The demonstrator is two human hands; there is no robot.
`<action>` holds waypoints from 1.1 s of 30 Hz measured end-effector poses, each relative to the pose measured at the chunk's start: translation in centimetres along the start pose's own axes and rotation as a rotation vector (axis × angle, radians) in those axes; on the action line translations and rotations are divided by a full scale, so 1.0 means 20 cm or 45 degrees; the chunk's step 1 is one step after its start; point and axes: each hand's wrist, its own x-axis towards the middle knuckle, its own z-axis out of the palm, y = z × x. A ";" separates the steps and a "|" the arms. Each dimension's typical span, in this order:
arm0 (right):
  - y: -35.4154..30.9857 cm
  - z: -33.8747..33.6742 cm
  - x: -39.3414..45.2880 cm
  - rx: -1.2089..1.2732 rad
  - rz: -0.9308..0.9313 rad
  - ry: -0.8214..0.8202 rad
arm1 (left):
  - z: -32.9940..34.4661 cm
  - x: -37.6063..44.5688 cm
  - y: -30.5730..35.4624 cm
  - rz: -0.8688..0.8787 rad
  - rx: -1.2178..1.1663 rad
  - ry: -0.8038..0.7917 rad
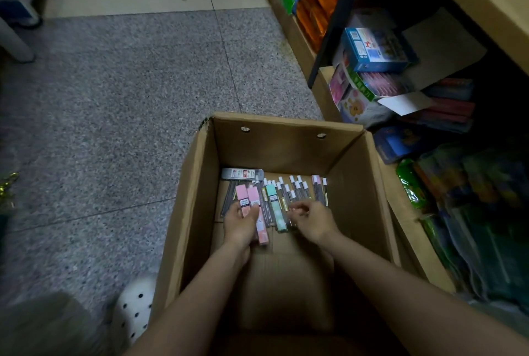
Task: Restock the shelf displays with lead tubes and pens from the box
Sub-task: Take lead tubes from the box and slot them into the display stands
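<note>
An open cardboard box point(197, 184) stands on the floor with several lead tubes lying on its bottom. Both my hands reach down inside it. My left hand point(240, 224) grips two pink lead tubes point(248, 198), its thumb laid across them. A mint green tube point(275, 206) lies just right of them. My right hand point(310, 219) hovers with curled fingers over a row of clear white-capped lead tubes point(294, 186); whether it pinches one is hidden. A dark grey tube point(242, 174) lies crosswise at the far left of the bottom.
Low wooden shelves point(323, 92) run along the right, holding a blue box point(372, 49), colourful packets and stacked packages. Grey speckled floor tiles point(114, 112) lie left of the box. My white spotted shoe point(134, 312) sits by the box's near left corner.
</note>
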 end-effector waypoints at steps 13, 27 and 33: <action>-0.03 0.31 0.25 -0.502 -0.043 0.230 | 0.00 0.08 -0.03 -0.121 -0.042 0.118; -0.02 0.02 -0.01 0.248 0.067 0.096 | 0.02 -0.09 0.18 0.025 0.327 -0.103; -0.29 -0.45 -0.35 0.412 -0.145 -0.006 | 0.15 -0.42 0.61 0.320 0.813 -0.670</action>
